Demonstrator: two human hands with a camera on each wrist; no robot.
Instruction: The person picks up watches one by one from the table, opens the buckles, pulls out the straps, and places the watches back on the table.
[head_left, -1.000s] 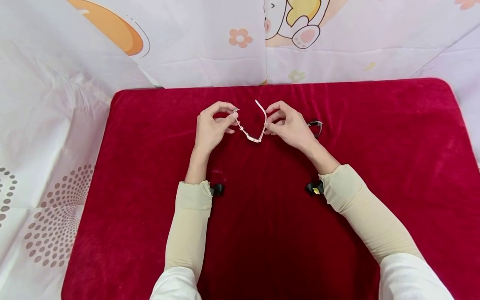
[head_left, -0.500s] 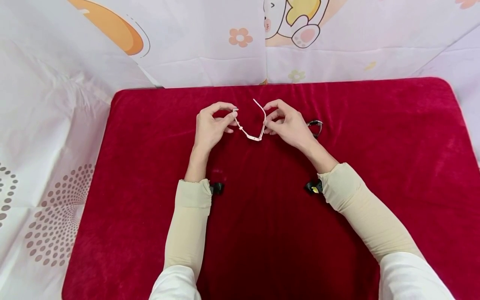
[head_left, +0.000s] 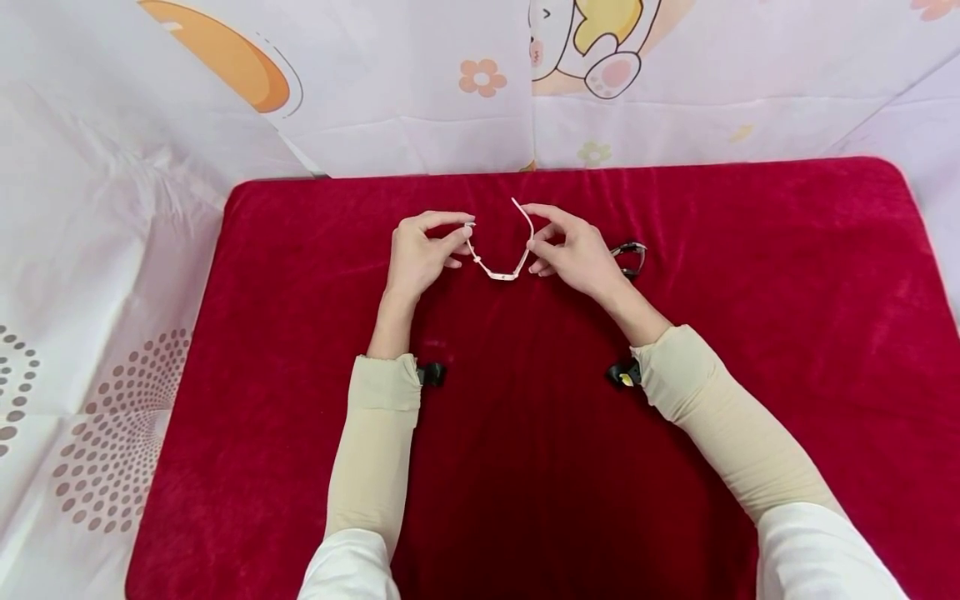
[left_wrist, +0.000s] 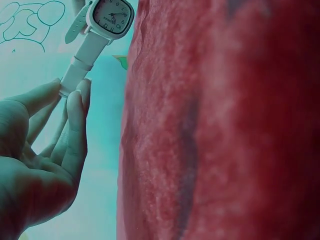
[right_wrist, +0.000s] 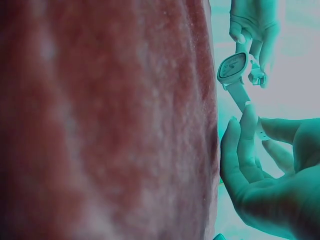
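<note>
Up above the middle of the red velvet pad point(head_left: 525, 467), both hands hold a small pale pink wristwatch point(head_left: 501, 265) between them, its strap sagging into a shallow U clear of the cloth. On one side the left hand point(head_left: 417, 260) pinches a strap end between thumb and forefinger, the other fingers point(left_wrist: 75, 130) lying loosely straight beneath, as the left wrist view shows; in that view the squarish watch face point(left_wrist: 110, 15) with its hands and numerals hangs just past the fingertips. On the other side the right hand point(head_left: 576, 250) grips the opposite length of strap between thumb and forefinger, with the free tip of the strap point(head_left: 517, 205) sticking up past the fingers. From the right wrist view the watch case point(right_wrist: 233, 67) sits between the two hands, the strap running down to the right fingertips point(right_wrist: 246, 125) and the left hand beyond it. Just beside the right hand, partly hidden behind it, a second darker watch with a metal-looking case point(head_left: 630, 253) lies on the pad. Both forearms wear beige sleeves point(head_left: 378, 450) over white cuffs, each with a small black wrist camera point(head_left: 432, 374) on its inner side. Around the pad spreads a white cloth printed with cartoon figures, flowers and dotted circles point(head_left: 105, 250)
</note>
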